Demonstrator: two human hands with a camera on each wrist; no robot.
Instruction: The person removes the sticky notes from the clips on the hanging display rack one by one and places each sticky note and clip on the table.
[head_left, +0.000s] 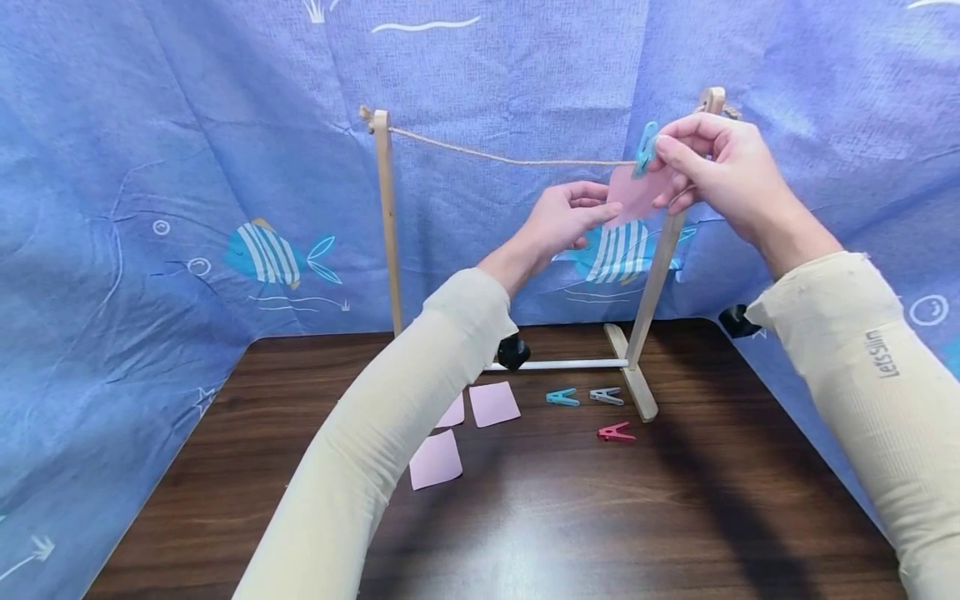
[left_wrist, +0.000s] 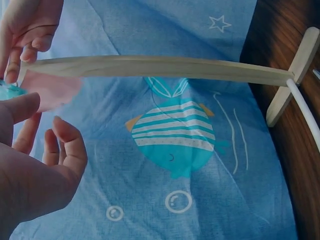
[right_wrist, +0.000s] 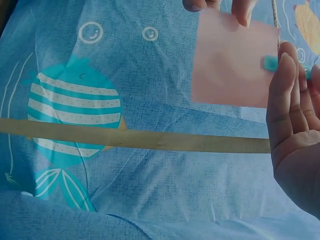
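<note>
A square pink paper (head_left: pixel 632 198) hangs at the rope (head_left: pixel 517 161), near its right end. A light blue clothespin (head_left: pixel 646 150) stands upright over the paper's top edge at the rope. My right hand (head_left: pixel 723 167) pinches the upper end of this clothespin between thumb and fingers. From the left side, my left hand (head_left: pixel 558 221) pinches the paper's left edge. In the right wrist view the paper (right_wrist: pixel 232 65) shows flat, with left-hand fingertips (right_wrist: pixel 242 12) on its border. The clothespin (right_wrist: pixel 270 63) is partly hidden behind the right hand there.
The rope runs between a left wooden post (head_left: pixel 390 217) and a right wooden post (head_left: pixel 656 283), joined low by a white bar (head_left: pixel 570 364). Several pink papers (head_left: pixel 495 404) lie on the dark table (head_left: pixel 525 517). Blue (head_left: pixel 562 397), grey (head_left: pixel 606 396) and red clothespins (head_left: pixel 617 432) lie nearby.
</note>
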